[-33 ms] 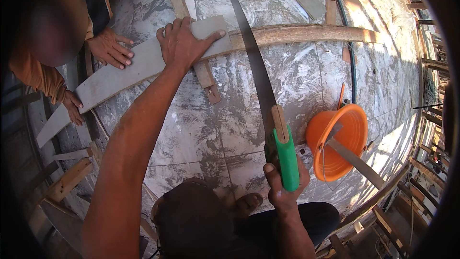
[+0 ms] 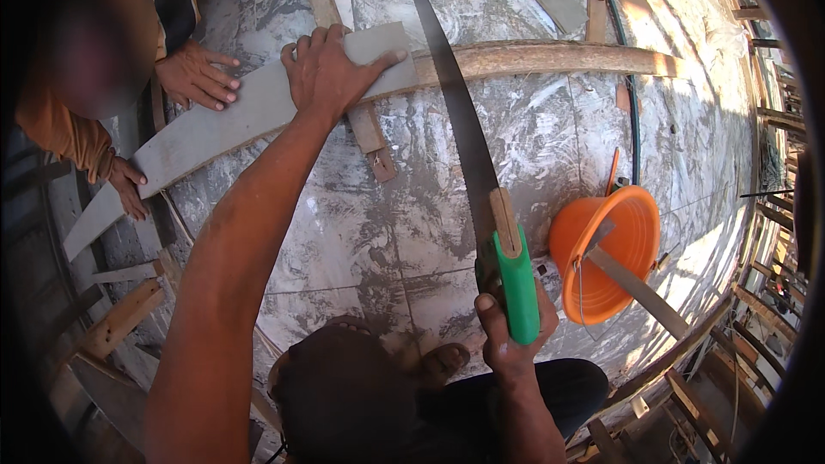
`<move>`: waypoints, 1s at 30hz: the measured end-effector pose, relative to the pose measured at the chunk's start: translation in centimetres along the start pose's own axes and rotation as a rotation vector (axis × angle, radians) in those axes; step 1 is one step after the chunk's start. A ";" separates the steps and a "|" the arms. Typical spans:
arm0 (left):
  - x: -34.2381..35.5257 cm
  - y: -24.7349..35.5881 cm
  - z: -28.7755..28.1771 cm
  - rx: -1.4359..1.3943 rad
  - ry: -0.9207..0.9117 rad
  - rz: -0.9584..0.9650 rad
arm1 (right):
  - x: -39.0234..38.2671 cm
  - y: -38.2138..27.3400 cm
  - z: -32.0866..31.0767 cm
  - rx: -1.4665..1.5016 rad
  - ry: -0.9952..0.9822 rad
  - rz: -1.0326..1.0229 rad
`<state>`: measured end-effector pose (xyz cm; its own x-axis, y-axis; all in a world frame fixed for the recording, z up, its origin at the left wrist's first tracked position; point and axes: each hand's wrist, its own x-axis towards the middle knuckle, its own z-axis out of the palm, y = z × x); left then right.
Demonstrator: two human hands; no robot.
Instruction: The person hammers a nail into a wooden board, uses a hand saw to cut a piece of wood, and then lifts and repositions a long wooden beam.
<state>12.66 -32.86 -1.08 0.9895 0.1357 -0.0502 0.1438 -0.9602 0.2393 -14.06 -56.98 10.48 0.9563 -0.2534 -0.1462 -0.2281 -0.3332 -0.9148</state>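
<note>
My left hand [image 2: 325,73] presses on the right end of a long, flat grey board [image 2: 232,120], its fingers hooked over the far edge and its thumb stretched across the top. My right hand [image 2: 511,326] is wrapped round the green handle [image 2: 518,301] of a handsaw [image 2: 460,112]. The dark blade points away from me, with its toothed edge to the left, and passes to the right of the board's end. A wooden piece [image 2: 505,219] sits where blade and handle meet. Another person's two hands [image 2: 198,77] rest on the left part of the board.
The board lies across a curved wooden beam [image 2: 550,58] and a short timber [image 2: 365,125]. An orange bucket [image 2: 649,228] lies on its side at the right, with a hammer-like wooden-handled tool [image 2: 640,288] across its mouth. Timber ribs [image 2: 756,301] line the right side.
The board and the other person's hands have shifted very slightly away from me. My saw hand stays nearly still.
</note>
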 end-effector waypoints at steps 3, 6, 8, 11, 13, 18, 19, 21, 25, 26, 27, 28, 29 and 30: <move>0.0 -0.8 0.9 0.034 0.103 0.020 | -0.3 -0.6 -0.1 -0.043 -0.063 -0.017; 0.0 -0.8 0.8 -0.009 0.059 0.008 | -1.0 -0.3 -0.2 -0.058 -0.102 -0.078; 0.1 -0.6 0.5 -0.021 0.039 0.003 | -2.0 0.0 -0.5 0.017 -0.117 -0.063; 0.1 -0.7 0.8 -0.006 0.059 0.004 | -3.3 1.4 -1.0 0.131 -0.131 -0.008; 0.1 -0.5 0.6 0.014 0.084 0.009 | -3.5 1.9 -0.9 0.178 -0.125 0.043; -0.1 -0.6 0.6 0.014 0.070 0.020 | -3.8 0.1 0.1 0.103 -0.020 0.186; 0.0 -0.8 0.9 0.036 0.114 0.024 | -3.9 0.2 0.0 0.095 -0.029 0.176; -0.1 -1.1 1.0 0.015 0.104 0.024 | -4.1 -0.2 0.1 0.096 -0.025 0.159; 0.1 -0.8 1.1 0.033 0.076 0.026 | -3.9 0.7 -0.5 0.142 -0.028 0.151; 0.1 -1.0 1.1 0.029 0.080 0.028 | -3.6 0.7 -0.6 0.143 -0.035 0.156; 0.3 -1.0 1.3 0.021 0.082 0.034 | -3.3 0.8 -0.6 0.141 -0.036 0.161; 0.3 -1.0 1.5 0.012 0.085 0.041 | -3.1 0.7 -0.6 0.139 -0.037 0.166; 0.2 -1.2 1.6 0.016 0.095 0.043 | -3.4 0.6 -0.7 0.126 -0.048 0.169; 0.2 -1.4 1.7 0.014 0.106 0.047 | -3.6 0.4 -0.8 0.109 -0.055 0.169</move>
<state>12.65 -31.93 -3.02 0.9913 0.1152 0.0637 0.0981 -0.9692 0.2258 -17.76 -56.88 10.95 0.9155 -0.2460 -0.3183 -0.3676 -0.1898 -0.9104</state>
